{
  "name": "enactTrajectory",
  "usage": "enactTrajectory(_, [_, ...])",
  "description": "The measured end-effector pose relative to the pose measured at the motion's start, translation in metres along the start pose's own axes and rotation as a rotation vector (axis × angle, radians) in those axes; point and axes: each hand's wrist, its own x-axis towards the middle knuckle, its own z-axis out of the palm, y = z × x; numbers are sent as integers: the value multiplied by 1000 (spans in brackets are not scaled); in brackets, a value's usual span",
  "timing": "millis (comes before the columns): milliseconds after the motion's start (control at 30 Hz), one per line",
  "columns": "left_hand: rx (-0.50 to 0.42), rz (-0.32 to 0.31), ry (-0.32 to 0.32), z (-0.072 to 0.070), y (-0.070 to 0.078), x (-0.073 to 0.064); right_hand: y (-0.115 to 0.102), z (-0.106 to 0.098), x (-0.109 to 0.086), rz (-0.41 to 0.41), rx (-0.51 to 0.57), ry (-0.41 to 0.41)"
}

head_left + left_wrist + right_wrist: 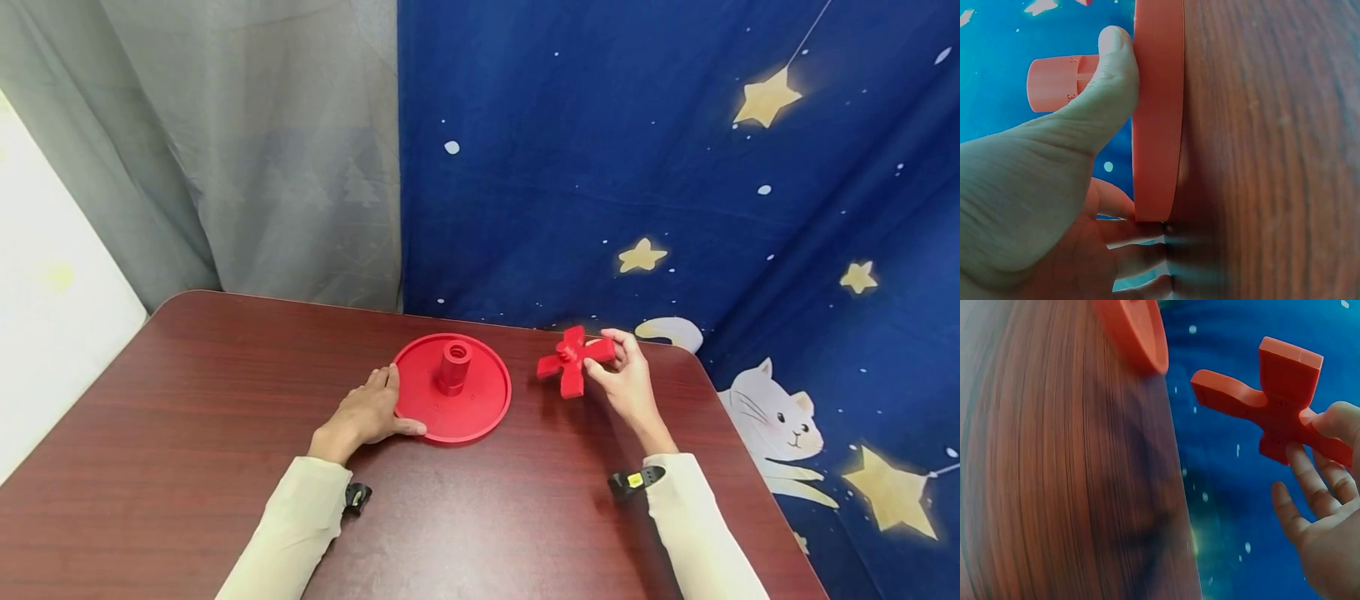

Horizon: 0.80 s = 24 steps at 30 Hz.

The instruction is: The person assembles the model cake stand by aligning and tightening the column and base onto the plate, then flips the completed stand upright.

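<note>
A round red tray-like disc (420, 412) with a raised rim lies on the table. From its middle rises a hollow red post (455, 367), its upper end showing inner threads. My left hand (367, 408) holds the disc's left edge; in the left wrist view the thumb (1113, 69) crosses the rim (1159, 125) while the other fingers reach down beside it. To the right, my right hand (626, 379) pinches one arm of a red cross-shaped piece (1285, 375) between thumb and fingers. That piece is raised above the table, a short threaded stub (567, 350) on its upper side.
The dark wood table (225, 417) has its far edge just behind the disc and the cross piece. Behind it hang a grey curtain (300, 150) and a blue curtain (525, 167) with stars and a cat. Both wrists wear black straps (636, 481).
</note>
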Motion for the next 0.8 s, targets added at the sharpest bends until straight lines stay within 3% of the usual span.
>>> enactTrajectory(233, [-1,5,2,0,0,0,-14,36,0,-2,135,-16])
enactTrajectory(400, [-2,3,1,-1,-1,1,-26,62,2,-32,196,-71])
enactTrajectory(533, [7,5,-3,0,-1,1,-38,80,6,-56,143,-123])
enactTrajectory(800, [7,4,-6,1,-1,1,-56,108,7,-129,-23,-141])
